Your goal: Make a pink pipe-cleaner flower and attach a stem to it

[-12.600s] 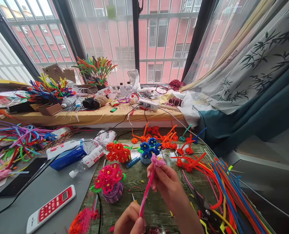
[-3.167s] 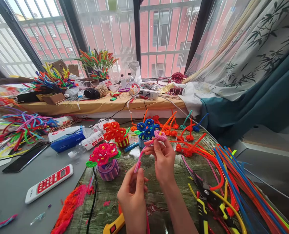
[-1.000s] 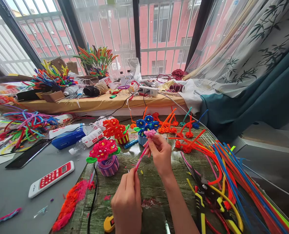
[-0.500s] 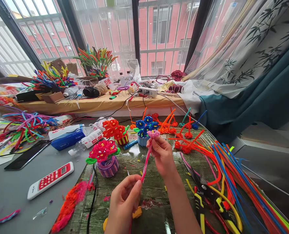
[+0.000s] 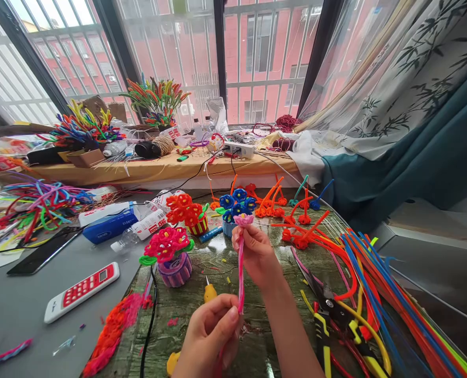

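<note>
A pink flower (image 5: 244,219) on a twisted pink stem (image 5: 240,273) stands upright between my hands. My right hand (image 5: 257,254) pinches the stem just under the bloom. Lower down, my left hand (image 5: 213,331) is closed on the stem's bottom end. Behind the flower is a blue flower pot (image 5: 237,205); an orange flower pot (image 5: 186,212) and a magenta flower pot (image 5: 168,249) stand to the left. A yellow-handled tool (image 5: 209,291) lies just beyond my left hand, its lower part hidden.
Black and yellow pliers (image 5: 330,304) lie right of my forearm, beside long coloured pipe cleaners (image 5: 398,294). Orange flowers with stems (image 5: 300,239) lie behind them. On the left are a red and white calculator-like device (image 5: 82,291), a blue box (image 5: 111,224) and a black cable (image 5: 150,325).
The stem has swung from slanted to nearly vertical. My left hand has moved a little right and down, uncovering the yellow-handled tool. My right hand and the bloom have shifted slightly left.
</note>
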`<action>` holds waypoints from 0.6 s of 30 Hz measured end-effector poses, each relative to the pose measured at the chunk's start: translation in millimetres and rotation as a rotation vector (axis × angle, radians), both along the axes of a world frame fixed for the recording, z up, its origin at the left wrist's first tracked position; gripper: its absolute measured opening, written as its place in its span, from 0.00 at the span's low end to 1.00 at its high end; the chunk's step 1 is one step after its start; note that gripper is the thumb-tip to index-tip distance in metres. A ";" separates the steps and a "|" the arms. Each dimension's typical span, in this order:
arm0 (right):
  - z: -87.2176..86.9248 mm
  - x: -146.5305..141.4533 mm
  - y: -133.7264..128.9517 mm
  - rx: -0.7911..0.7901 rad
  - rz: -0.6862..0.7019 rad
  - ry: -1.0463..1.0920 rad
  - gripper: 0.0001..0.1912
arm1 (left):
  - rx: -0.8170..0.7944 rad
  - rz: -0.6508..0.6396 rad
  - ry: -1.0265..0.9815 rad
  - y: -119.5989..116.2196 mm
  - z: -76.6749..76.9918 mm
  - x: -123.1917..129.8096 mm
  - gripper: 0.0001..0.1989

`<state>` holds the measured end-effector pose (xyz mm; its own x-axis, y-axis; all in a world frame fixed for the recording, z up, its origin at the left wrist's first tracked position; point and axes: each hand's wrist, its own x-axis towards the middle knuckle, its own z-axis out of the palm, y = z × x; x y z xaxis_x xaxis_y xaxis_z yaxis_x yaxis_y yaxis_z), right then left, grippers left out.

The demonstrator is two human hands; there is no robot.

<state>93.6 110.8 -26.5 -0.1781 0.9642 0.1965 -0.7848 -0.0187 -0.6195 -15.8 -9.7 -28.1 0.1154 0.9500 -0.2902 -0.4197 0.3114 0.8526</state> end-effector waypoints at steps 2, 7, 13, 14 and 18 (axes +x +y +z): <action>1.7 -0.7 -1.1 0.003 0.018 0.016 0.10 | -0.007 -0.041 -0.052 0.1 -0.7 1.5 0.21; 4.8 -2.1 -3.5 0.009 0.043 0.055 0.10 | -0.030 -0.128 -0.144 1.5 -3.1 3.8 0.21; 6.6 -2.1 -4.9 0.009 0.054 0.087 0.09 | -0.051 -0.129 -0.179 2.0 -2.1 4.7 0.16; 7.0 -2.1 -5.1 0.008 0.055 0.091 0.09 | -0.054 -0.126 -0.180 1.8 -1.6 4.7 0.16; 8.6 -1.8 -5.5 -0.001 0.063 0.110 0.09 | -0.068 -0.118 -0.146 0.6 -0.1 4.7 0.17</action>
<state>91.8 105.2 -17.9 -0.2154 0.9521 0.2169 -0.8450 -0.0705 -0.5300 -11.1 -9.0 -28.1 0.2699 0.9062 -0.3256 -0.4943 0.4206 0.7608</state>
